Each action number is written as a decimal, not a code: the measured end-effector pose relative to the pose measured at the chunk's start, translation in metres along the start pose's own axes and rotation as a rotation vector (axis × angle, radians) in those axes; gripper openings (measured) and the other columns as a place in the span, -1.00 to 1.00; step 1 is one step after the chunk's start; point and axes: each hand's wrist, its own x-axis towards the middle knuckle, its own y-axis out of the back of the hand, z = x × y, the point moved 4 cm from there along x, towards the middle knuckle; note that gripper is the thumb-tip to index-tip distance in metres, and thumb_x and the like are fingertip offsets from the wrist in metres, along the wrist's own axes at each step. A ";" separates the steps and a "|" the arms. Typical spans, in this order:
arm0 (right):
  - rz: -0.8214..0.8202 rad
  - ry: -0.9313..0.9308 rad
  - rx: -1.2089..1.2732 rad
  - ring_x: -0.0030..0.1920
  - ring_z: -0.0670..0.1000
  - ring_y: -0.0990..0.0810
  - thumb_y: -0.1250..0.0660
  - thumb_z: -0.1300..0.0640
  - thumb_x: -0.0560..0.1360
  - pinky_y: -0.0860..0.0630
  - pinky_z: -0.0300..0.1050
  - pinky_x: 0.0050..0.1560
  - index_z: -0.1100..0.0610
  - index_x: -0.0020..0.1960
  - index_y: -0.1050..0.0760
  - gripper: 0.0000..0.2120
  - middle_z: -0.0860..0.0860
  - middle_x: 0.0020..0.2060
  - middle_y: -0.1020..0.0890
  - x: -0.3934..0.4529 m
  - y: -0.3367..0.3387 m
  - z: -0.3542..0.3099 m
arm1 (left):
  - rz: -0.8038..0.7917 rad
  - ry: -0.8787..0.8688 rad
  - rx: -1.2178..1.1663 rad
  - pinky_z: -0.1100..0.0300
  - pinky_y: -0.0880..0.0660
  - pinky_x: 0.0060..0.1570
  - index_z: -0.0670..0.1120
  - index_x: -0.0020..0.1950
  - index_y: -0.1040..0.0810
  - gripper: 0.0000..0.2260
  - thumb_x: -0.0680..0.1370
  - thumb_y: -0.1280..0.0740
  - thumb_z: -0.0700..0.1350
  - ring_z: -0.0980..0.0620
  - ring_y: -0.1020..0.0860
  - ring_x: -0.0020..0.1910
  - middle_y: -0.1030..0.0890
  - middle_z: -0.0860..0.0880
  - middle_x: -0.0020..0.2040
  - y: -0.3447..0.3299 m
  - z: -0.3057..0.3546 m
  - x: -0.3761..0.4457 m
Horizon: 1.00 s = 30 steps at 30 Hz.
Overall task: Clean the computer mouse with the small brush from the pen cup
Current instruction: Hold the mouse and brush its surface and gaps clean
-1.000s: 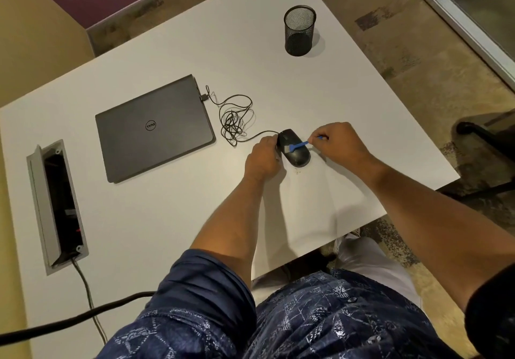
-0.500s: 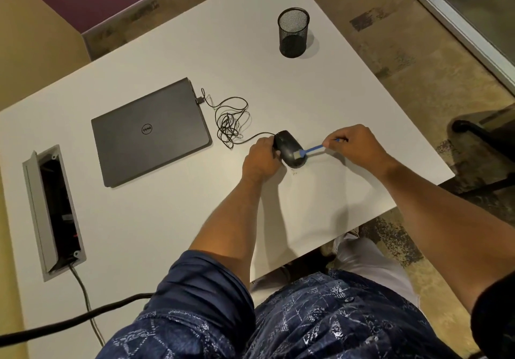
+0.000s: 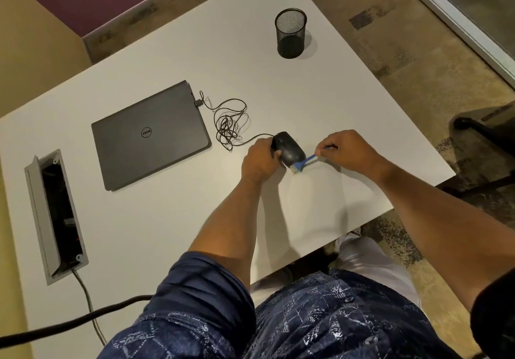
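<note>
A black wired computer mouse [image 3: 288,148] lies on the white table [image 3: 320,102]. My left hand [image 3: 260,161] grips its left side and holds it steady. My right hand [image 3: 348,149] pinches the handle of a small blue brush [image 3: 306,161]. The brush's pale bristles touch the mouse's near right end, close to the table top. The black mesh pen cup [image 3: 290,33] stands upright at the far side of the table, apart from both hands, and nothing shows inside it.
A closed grey laptop [image 3: 150,134] lies left of the mouse, joined to it by a tangled black cable [image 3: 230,124]. An open cable box [image 3: 55,213] is set into the table's left side. The table's right edge is just beyond my right hand.
The brush head slid from the top of the mouse down to its near right end. My right hand swung with it; my left hand kept its grip.
</note>
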 end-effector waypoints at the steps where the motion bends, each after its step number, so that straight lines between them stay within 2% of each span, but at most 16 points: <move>1: -0.015 0.000 -0.006 -0.15 -0.02 -0.67 -0.44 0.18 0.51 -0.57 -0.14 -0.08 0.08 -0.07 -0.74 -0.90 -0.06 -0.20 -0.72 0.000 0.000 0.000 | -0.006 0.009 -0.003 -0.15 -0.54 0.31 -0.11 0.31 -0.59 -0.73 0.63 -0.30 -0.12 -0.19 -0.57 0.32 -0.62 -0.14 0.29 0.000 0.000 0.000; 4: 0.127 -0.005 0.120 -0.19 -0.04 -0.65 -0.46 0.14 0.52 -0.57 -0.15 -0.09 0.06 -0.06 -0.74 -0.92 -0.07 -0.21 -0.72 0.002 0.005 -0.005 | -0.022 0.042 -0.042 -0.14 -0.57 0.26 -0.12 0.22 -0.62 -0.70 0.53 -0.26 -0.25 -0.20 -0.61 0.26 -0.66 -0.13 0.22 0.002 0.000 -0.001; 6: 0.192 0.020 0.122 -0.23 -0.10 -0.59 -0.43 0.14 0.54 -0.52 -0.19 -0.10 0.08 -0.03 -0.74 -0.90 -0.05 -0.22 -0.70 0.005 0.002 -0.016 | -0.021 0.049 -0.071 -0.12 -0.56 0.28 -0.13 0.25 -0.62 -0.62 0.47 -0.25 -0.29 -0.21 -0.60 0.26 -0.66 -0.15 0.24 0.004 0.000 -0.003; 9: 0.148 0.025 0.071 -0.21 -0.12 -0.61 -0.38 0.20 0.54 -0.51 -0.25 -0.12 0.13 -0.03 -0.74 -0.85 -0.06 -0.19 -0.70 0.010 -0.010 -0.030 | -0.009 0.055 -0.095 -0.07 -0.55 0.29 -0.12 0.29 -0.63 -0.60 0.48 -0.25 -0.26 -0.20 -0.59 0.27 -0.66 -0.15 0.25 0.007 0.002 -0.006; 11: 0.078 0.023 0.001 -0.16 -0.03 -0.66 -0.38 0.21 0.52 -0.59 -0.12 -0.06 0.15 -0.04 -0.74 -0.85 0.00 -0.17 -0.73 0.009 -0.014 -0.033 | -0.005 0.047 -0.120 -0.04 -0.57 0.22 -0.13 0.22 -0.65 -0.58 0.40 -0.22 -0.17 -0.20 -0.61 0.19 -0.68 -0.15 0.18 0.009 0.003 -0.008; 13: -0.033 0.048 -0.109 -0.15 0.05 -0.67 -0.41 0.19 0.51 -0.62 -0.02 -0.03 0.16 -0.05 -0.74 -0.87 0.06 -0.17 -0.74 0.006 -0.013 -0.032 | -0.014 0.041 -0.124 -0.05 -0.58 0.20 -0.16 0.19 -0.64 -0.54 0.33 -0.22 -0.20 -0.22 -0.61 0.18 -0.67 -0.17 0.16 0.009 0.004 -0.009; 15: -0.075 0.053 -0.132 -0.18 -0.07 -0.66 -0.43 0.18 0.51 -0.61 -0.12 -0.08 0.13 -0.07 -0.74 -0.89 0.01 -0.20 -0.74 0.003 -0.009 -0.026 | -0.020 0.047 -0.120 -0.07 -0.59 0.17 -0.19 0.14 -0.62 -0.54 0.28 -0.21 -0.20 -0.24 -0.60 0.15 -0.67 -0.18 0.12 0.008 0.005 -0.010; 17: 0.027 0.028 -0.020 -0.27 -0.25 -0.60 -0.43 0.19 0.51 -0.46 -0.43 -0.21 0.09 -0.09 -0.74 -0.89 -0.12 -0.28 -0.69 0.000 -0.001 -0.020 | -0.029 0.064 -0.106 -0.09 -0.61 0.14 -0.19 0.11 -0.61 -0.58 0.28 -0.23 -0.20 -0.25 -0.61 0.12 -0.66 -0.17 0.10 0.006 0.004 -0.009; 18: 0.105 0.009 0.051 -0.32 -0.26 -0.57 -0.43 0.19 0.52 -0.41 -0.48 -0.25 0.09 -0.08 -0.74 -0.90 -0.13 -0.31 -0.67 -0.001 0.003 -0.016 | -0.033 0.066 -0.096 -0.12 -0.61 0.14 -0.18 0.10 -0.60 -0.62 0.31 -0.27 -0.23 -0.26 -0.61 0.13 -0.66 -0.17 0.10 0.005 0.003 -0.008; 19: 0.158 -0.009 0.106 -0.33 -0.22 -0.55 -0.43 0.18 0.53 -0.41 -0.44 -0.25 0.10 -0.07 -0.73 -0.90 -0.09 -0.31 -0.66 -0.002 0.005 -0.011 | -0.039 0.063 -0.089 -0.14 -0.61 0.15 -0.18 0.09 -0.60 -0.65 0.32 -0.30 -0.25 -0.27 -0.61 0.13 -0.66 -0.17 0.10 0.005 0.003 -0.008; 21: 0.162 -0.034 0.111 -0.34 -0.14 -0.53 -0.43 0.19 0.53 -0.42 -0.36 -0.25 0.14 -0.04 -0.74 -0.90 0.02 -0.28 -0.68 -0.005 0.004 -0.004 | -0.041 0.054 -0.086 -0.16 -0.61 0.16 -0.19 0.07 -0.59 -0.66 0.31 -0.28 -0.26 -0.26 -0.61 0.13 -0.67 -0.17 0.09 0.005 0.003 -0.008; 23: 0.123 -0.058 0.056 -0.34 -0.13 -0.53 -0.44 0.20 0.52 -0.41 -0.41 -0.29 0.16 -0.04 -0.74 -0.90 0.06 -0.25 -0.70 -0.009 0.001 0.007 | -0.030 0.046 -0.093 -0.15 -0.60 0.16 -0.20 0.06 -0.60 -0.63 0.29 -0.23 -0.22 -0.25 -0.61 0.12 -0.67 -0.17 0.07 0.006 0.005 -0.009; 27: 0.152 -0.145 0.098 -0.34 -0.13 -0.55 -0.45 0.21 0.50 -0.45 -0.34 -0.27 0.13 -0.06 -0.74 -0.91 0.01 -0.27 -0.70 -0.019 0.006 0.032 | -0.032 0.043 -0.091 -0.15 -0.62 0.14 -0.18 0.05 -0.61 -0.57 0.21 -0.24 -0.18 -0.23 -0.63 0.12 -0.69 -0.13 0.06 0.006 0.007 -0.009; 30: 0.209 -0.123 0.245 -0.34 -0.18 -0.56 -0.47 0.15 0.52 -0.44 -0.41 -0.27 0.08 -0.06 -0.73 -0.94 -0.09 -0.32 -0.66 -0.021 0.005 0.028 | -0.039 0.052 -0.084 -0.15 -0.62 0.15 -0.16 0.06 -0.62 -0.61 0.25 -0.29 -0.22 -0.22 -0.63 0.13 -0.68 -0.14 0.08 0.005 0.006 -0.008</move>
